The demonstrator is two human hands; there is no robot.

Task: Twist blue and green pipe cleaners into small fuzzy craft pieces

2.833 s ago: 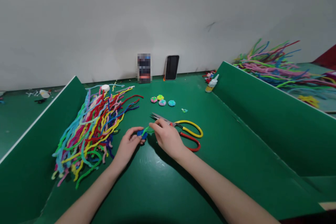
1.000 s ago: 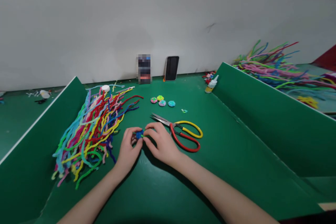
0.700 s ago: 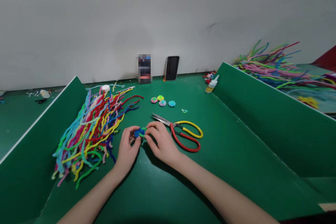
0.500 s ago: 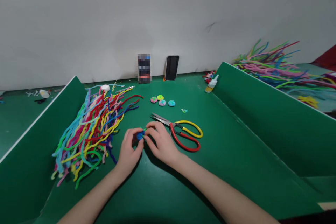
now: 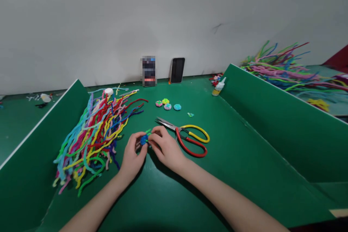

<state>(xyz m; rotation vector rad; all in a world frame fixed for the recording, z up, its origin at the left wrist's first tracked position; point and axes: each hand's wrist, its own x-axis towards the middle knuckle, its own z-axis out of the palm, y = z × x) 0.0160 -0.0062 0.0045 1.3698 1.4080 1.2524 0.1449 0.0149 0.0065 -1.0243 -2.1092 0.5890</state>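
Between my hands is a small blue coil of pipe cleaner (image 5: 144, 140) with green ends sticking out of it. My left hand (image 5: 134, 153) grips the blue part between thumb and fingers. On its right side, my right hand (image 5: 164, 147) pinches the green strand, partly hiding it. Large scissors (image 5: 187, 136) with one red and one yellow handle lie just right of my right hand, blades pointing left. Beyond them sit several small round pipe-cleaner pieces, among them a light blue one (image 5: 177, 107) and a yellow one (image 5: 165, 101).
A heap of coloured pipe cleaners (image 5: 95, 134) spreads along the left. Green side boards (image 5: 272, 130) flank the table. A glue bottle (image 5: 219, 87) leans at the right board. A phone (image 5: 177, 70) and a blurred-out device (image 5: 149, 71) stand against the white wall.
The blue coil has turned slightly in my fingers, and more of it and of the green strand shows. Both hands stay in nearly the same place.
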